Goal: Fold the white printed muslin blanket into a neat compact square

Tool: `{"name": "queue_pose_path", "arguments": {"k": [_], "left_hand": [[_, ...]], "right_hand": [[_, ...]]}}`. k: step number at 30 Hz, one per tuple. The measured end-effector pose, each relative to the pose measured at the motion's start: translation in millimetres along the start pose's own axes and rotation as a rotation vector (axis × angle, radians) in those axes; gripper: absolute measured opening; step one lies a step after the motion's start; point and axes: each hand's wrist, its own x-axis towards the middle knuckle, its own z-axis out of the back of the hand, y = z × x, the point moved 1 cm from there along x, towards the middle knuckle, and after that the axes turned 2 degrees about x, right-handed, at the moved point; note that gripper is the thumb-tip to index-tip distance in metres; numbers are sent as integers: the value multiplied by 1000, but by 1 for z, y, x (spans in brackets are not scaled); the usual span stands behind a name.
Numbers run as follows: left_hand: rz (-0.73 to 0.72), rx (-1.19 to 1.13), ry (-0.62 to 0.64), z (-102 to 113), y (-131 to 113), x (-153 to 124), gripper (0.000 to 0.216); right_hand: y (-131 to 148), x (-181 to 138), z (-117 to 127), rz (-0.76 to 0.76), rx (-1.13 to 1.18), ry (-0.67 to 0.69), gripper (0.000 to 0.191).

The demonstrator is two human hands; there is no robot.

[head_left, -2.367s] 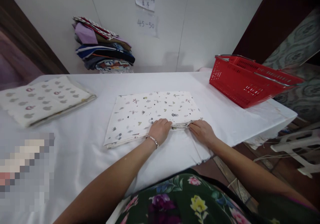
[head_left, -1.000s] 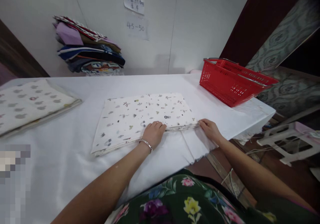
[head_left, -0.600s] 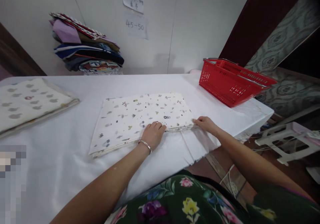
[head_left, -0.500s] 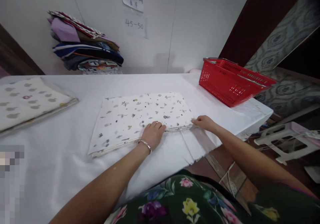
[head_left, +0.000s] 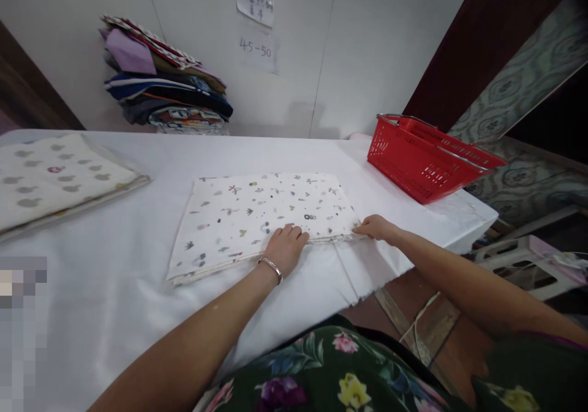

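A folded white cloth (head_left: 257,216) printed with small plants and figures lies flat on the white-covered table. My left hand (head_left: 285,247) rests over its near edge, around the middle. The fingers lie on the top layer, and the thumb is hidden. A silver bracelet (head_left: 272,268) circles that wrist. At the near right corner, my right hand (head_left: 374,227) pinches the folded layers between thumb and fingers. Several layers show along the near edge.
Another folded cloth (head_left: 68,179), with grey printed shapes, lies at the left. A stack of folded fabrics (head_left: 169,87) stands against the back wall. On the right is a red plastic basket (head_left: 413,161). A stool (head_left: 542,265) stands beyond the table's right end.
The view has shifted slightly. Both hands stay at the same places on the cloth, which looks unchanged.
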Motion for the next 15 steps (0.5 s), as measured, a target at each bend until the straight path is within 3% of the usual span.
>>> {"name": "queue_pose_path", "arguments": {"k": [10, 15], "left_hand": [[-27, -20, -13, -1, 2, -1, 25], [-44, -42, -37, 1, 2, -5, 25]], "right_hand": [[0, -1, 8, -48, 129, 1, 27], [-1, 2, 9, -12, 203, -77, 23]]}}
